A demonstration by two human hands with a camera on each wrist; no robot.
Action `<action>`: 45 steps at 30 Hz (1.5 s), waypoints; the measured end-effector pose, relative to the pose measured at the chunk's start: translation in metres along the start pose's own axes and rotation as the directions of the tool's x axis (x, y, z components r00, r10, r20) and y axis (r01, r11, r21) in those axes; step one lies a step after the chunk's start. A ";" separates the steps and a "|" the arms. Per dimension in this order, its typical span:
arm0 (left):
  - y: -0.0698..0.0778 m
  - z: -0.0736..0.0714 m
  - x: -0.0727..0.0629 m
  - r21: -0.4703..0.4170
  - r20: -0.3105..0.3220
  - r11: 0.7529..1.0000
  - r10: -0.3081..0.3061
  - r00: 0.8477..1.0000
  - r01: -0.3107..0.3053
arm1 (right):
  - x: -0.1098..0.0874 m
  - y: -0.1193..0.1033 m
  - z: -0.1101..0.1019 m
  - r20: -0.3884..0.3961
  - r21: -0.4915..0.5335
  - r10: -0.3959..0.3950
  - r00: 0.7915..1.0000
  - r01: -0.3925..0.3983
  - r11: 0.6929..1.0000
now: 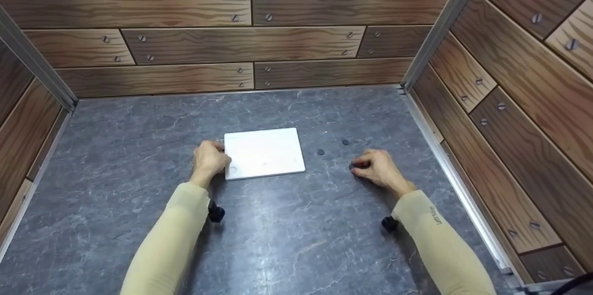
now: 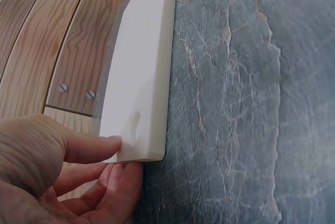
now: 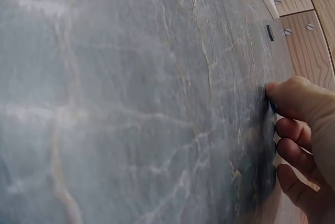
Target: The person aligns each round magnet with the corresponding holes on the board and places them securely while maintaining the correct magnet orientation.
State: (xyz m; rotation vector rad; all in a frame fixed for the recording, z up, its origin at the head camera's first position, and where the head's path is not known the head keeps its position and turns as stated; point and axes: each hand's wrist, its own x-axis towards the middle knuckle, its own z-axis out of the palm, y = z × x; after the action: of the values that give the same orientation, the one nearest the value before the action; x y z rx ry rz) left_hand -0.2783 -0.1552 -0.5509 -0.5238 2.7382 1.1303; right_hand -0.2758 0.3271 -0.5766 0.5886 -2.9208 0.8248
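Note:
A white rectangular board (image 1: 264, 153) lies flat on the grey floor, with a rounded mark near its front left corner. My left hand (image 1: 208, 158) is at its left end. In the left wrist view the left thumb (image 2: 94, 149) presses on the board's top face, and the fingers curl against its end edge. To the right, my right hand (image 1: 381, 167) pinches a small dark disc (image 1: 352, 166) between thumb and fingers, low over the floor. Two more dark discs, one nearer the board (image 1: 321, 152) and one farther back (image 1: 345, 142), lie between the board and this hand.
Grey marble-patterned flooring (image 1: 259, 230) spreads around the board. A wood-patterned wall (image 1: 194, 45) closes off the back, with more such panels at left and right. A metal strip (image 1: 456, 179) runs along the right wall's foot. Each wrist carries a small black camera.

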 end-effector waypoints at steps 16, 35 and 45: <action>0.002 0.002 0.000 0.008 0.006 0.999 -0.033 0.999 0.033 | 0.001 -0.008 0.006 -0.057 0.067 0.112 0.992 -0.108 0.992; 0.004 0.005 0.000 -0.005 -0.004 0.999 -0.049 0.999 0.049 | 0.019 -0.030 0.006 -0.128 0.149 0.017 0.992 0.002 0.989; 0.002 0.004 0.000 -0.005 -0.004 0.998 -0.055 0.998 0.055 | 0.033 -0.045 0.010 -0.123 0.163 -0.020 0.992 0.040 0.986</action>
State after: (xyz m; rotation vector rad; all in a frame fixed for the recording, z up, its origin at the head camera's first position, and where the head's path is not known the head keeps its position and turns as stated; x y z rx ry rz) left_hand -0.2794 -0.1506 -0.5527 -0.5999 2.7073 1.1251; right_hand -0.2887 0.2748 -0.5582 0.5697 -2.7467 1.0663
